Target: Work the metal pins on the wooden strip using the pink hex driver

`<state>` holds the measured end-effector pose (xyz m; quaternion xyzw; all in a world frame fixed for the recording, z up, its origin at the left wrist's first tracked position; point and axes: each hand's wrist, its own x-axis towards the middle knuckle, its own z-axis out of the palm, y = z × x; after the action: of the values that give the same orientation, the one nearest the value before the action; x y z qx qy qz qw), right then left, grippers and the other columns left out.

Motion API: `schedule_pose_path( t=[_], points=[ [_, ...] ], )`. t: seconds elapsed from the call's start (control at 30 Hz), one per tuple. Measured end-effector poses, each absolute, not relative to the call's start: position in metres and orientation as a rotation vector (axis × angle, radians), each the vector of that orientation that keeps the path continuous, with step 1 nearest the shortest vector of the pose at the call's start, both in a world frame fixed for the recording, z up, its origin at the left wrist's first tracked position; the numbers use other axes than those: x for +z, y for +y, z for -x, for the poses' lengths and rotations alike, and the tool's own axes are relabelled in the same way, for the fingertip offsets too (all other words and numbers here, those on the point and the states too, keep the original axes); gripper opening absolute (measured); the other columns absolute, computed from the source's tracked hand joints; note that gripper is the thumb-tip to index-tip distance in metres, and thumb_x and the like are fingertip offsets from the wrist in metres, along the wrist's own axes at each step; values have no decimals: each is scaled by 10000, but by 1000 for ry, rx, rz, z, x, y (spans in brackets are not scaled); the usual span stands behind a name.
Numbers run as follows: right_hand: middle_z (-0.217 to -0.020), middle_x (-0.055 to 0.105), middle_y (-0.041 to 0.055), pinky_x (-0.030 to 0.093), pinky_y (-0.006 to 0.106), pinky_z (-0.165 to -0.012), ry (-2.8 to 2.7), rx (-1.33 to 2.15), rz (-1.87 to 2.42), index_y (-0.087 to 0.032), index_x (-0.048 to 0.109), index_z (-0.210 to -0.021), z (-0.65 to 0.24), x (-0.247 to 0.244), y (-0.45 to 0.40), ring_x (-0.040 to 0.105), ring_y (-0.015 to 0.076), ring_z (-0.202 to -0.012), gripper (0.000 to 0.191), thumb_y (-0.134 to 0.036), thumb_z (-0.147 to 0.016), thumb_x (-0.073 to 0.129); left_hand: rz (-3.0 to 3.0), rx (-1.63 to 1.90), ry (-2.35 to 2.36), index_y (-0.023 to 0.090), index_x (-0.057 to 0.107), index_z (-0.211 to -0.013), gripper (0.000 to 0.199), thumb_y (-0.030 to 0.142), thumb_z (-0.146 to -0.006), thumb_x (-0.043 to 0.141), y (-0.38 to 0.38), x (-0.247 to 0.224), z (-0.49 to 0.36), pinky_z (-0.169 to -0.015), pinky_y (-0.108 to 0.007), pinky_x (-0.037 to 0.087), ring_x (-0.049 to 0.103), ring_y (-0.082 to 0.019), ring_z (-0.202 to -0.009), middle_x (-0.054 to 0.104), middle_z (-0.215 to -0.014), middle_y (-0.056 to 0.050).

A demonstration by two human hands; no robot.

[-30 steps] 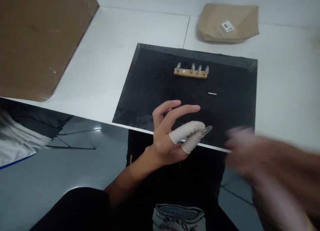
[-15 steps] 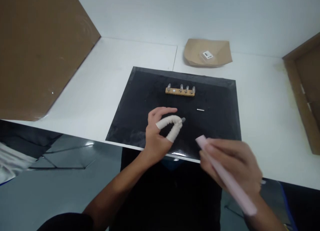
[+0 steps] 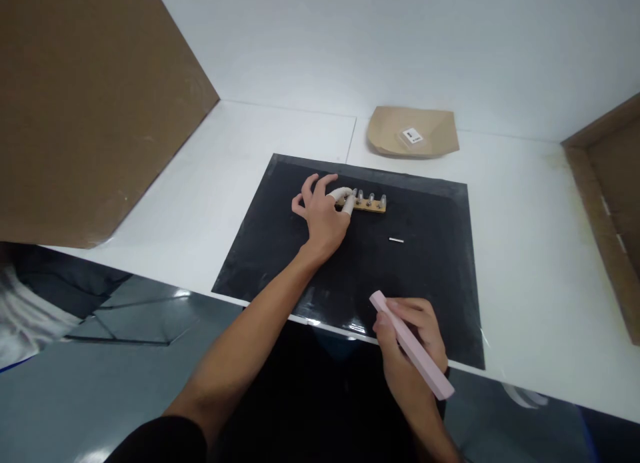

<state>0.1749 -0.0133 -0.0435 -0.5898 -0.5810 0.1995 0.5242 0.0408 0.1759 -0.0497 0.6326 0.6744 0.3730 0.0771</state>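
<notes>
My left hand (image 3: 326,217), with white finger cots on its thumb and index finger, reaches over the narrow tan strip (image 3: 373,207). Its two covered fingertips are pinched on a small clear cap (image 3: 355,192) at the strip. Several similar clear caps stand upright along the strip to the right; the strip's left end is mostly covered by my fingers. By the near edge of the mat, my right hand (image 3: 400,375) is closed around a pale pink bar (image 3: 417,353), held slantwise. A short, thin silvery rod (image 3: 396,240) lies between the strip and my right hand.
Under the work lies a black mat (image 3: 430,269) on the white table (image 3: 530,249). Behind it sits a brown paper tray (image 3: 440,133) holding a small clear box with a label (image 3: 413,137). Brown panels (image 3: 100,116) stand at left and right.
My left hand has moved forward from the mat's near part to the strip, carrying the small clear cap. My right hand has shifted left with the pink bar. The view has tilted slightly.
</notes>
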Motion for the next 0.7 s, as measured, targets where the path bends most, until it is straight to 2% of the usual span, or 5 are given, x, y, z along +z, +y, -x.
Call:
schedule_pose_path(
  t=[0.17, 0.53, 0.7],
  points=[
    [-1009, 647, 21, 579, 292, -654, -1273, 607, 1442, -231, 687, -1001, -179, -54, -16, 673, 137, -766, 88, -186, -926, 700, -1933, 1110, 2007, 276, 779, -928, 128, 160, -891, 738, 178, -56, -41, -1162, -668, 225, 399, -364, -1516, 672, -1445, -24],
    [-980, 652, -3, 567, 245, -707, -1407, 589, 1372, -248, 683, -1005, -176, -55, -9, 672, 122, -839, 112, -169, -926, 694, -1990, 1158, 2008, 272, 775, -908, 125, 156, -900, 731, 177, -60, -41, -1170, -721, 217, 399, -384, -1518, 669, -1445, -36],
    [-973, 659, 10, 576, 264, -715, -1473, 604, 1342, -242, 688, -1011, -174, -56, -8, 683, 141, -850, 132, -149, -918, 691, -2021, 1138, 2027, 269, 769, -905, 109, 170, -913, 724, 177, -61, -41, -1170, -741, 208, 386, -384, -1530, 662, -1457, -47]
  ],
)
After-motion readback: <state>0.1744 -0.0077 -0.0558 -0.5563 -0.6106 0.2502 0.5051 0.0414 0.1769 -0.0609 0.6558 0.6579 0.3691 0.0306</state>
